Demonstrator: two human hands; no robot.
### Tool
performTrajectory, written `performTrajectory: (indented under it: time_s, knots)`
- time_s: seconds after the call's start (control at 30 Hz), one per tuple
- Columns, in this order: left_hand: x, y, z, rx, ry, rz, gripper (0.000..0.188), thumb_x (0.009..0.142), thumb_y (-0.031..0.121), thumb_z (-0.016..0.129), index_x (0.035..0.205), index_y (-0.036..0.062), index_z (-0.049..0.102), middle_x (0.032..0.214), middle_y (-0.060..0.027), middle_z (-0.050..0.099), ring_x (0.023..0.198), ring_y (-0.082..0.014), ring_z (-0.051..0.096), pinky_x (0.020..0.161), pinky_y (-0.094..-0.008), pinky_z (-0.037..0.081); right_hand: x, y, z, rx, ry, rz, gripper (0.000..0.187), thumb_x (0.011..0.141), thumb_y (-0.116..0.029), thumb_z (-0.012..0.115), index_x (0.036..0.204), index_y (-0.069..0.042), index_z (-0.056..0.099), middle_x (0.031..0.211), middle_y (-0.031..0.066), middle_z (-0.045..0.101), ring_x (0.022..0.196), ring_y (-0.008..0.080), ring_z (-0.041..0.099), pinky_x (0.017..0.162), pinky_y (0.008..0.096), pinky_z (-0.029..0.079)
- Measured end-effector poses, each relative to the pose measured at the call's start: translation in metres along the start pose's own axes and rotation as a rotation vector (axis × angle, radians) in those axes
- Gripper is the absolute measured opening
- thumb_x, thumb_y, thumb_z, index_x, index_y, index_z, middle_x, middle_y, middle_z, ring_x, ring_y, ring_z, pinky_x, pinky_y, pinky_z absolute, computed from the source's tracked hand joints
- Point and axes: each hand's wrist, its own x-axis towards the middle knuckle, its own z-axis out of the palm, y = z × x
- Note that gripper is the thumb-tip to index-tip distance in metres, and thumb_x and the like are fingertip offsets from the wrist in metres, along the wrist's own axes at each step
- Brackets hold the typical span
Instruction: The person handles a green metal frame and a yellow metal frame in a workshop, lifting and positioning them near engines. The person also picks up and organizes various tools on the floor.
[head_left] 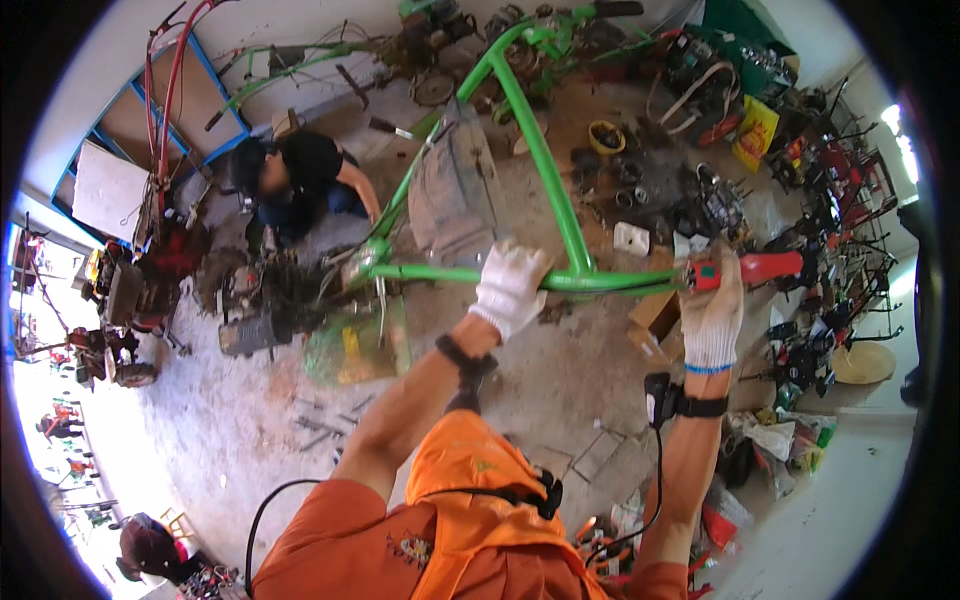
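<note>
A green tubular handlebar frame (pixel 545 160) of a machine stretches across in front of me, its near bar running left to right. My left hand (pixel 510 287), in a white knitted glove, is closed round that near bar left of the welded joint. Gloved as well, my right hand (pixel 714 312) is closed at the bar's right end, round a red control housing (pixel 703 275) beside a red handle grip (pixel 770 268). Part of the housing is hidden by its fingers. Beyond my left hand, a worn grey-brown guard panel (pixel 455 190) sits within the frame.
A person (pixel 305 180) in dark clothes crouches at the left, beside a dark engine (pixel 255 320). Several metal parts lie on the floor near a yellow bowl (pixel 606 137). An open cardboard box (pixel 655 318) stands below the bar. Machinery crowds the right wall.
</note>
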Motion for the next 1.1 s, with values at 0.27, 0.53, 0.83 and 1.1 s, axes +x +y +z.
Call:
performTrajectory:
  time_s: [0.27, 0.53, 0.83, 1.1]
  knots:
    - [0.029, 0.0, 0.0, 0.024, -0.108, -0.046, 0.032, 0.072, 0.012, 0.081, 0.102, 0.0128, 0.07, 0.097, -0.0095, 0.073, 0.104, -0.0362, 0.068, 0.104, -0.0507, 0.048, 0.036, -0.018, 0.003, 0.048, 0.009, -0.033, 0.027, 0.111, -0.025, 0.065, 0.127, -0.003, 0.064, 0.103, 0.0098, 0.068, 0.094, 0.0256, 0.068, 0.086, 0.0445, 0.061]
    - [-0.024, 0.017, -0.018, -0.058, 0.135, 0.058, 0.092, 0.075, 0.026, 0.093, 0.155, 0.0051, 0.052, 0.146, -0.02, 0.057, 0.142, -0.0409, 0.052, 0.124, -0.0608, 0.036, 0.044, -0.012, -0.009, 0.013, -0.168, -0.008, 0.031, 0.115, -0.037, 0.06, 0.134, -0.013, 0.063, 0.109, 0.0119, 0.075, 0.1, 0.0293, 0.073, 0.086, 0.0412, 0.062]
    - [-0.329, 0.052, -0.082, 0.081, -0.289, -0.625, 0.067, 0.093, 0.038, 0.08, 0.15, 0.0096, 0.059, 0.141, -0.0196, 0.063, 0.134, -0.0399, 0.059, 0.116, -0.0527, 0.045, 0.102, -0.002, 0.0, -0.184, -0.284, -0.217, 0.047, 0.114, -0.034, 0.06, 0.154, -0.013, 0.05, 0.141, 0.0142, 0.058, 0.128, 0.0346, 0.057, 0.109, 0.0499, 0.049]
    - [-0.637, 0.233, -0.117, -0.123, -0.189, -1.781, 0.067, 0.097, 0.052, 0.069, 0.146, 0.0068, 0.067, 0.14, -0.0236, 0.072, 0.131, -0.0417, 0.068, 0.111, -0.0485, 0.054, 0.129, 0.028, 0.038, -0.029, -0.359, -0.141, 0.063, 0.112, -0.034, 0.06, 0.169, -0.012, 0.042, 0.169, 0.0163, 0.044, 0.154, 0.0378, 0.044, 0.129, 0.0546, 0.038]
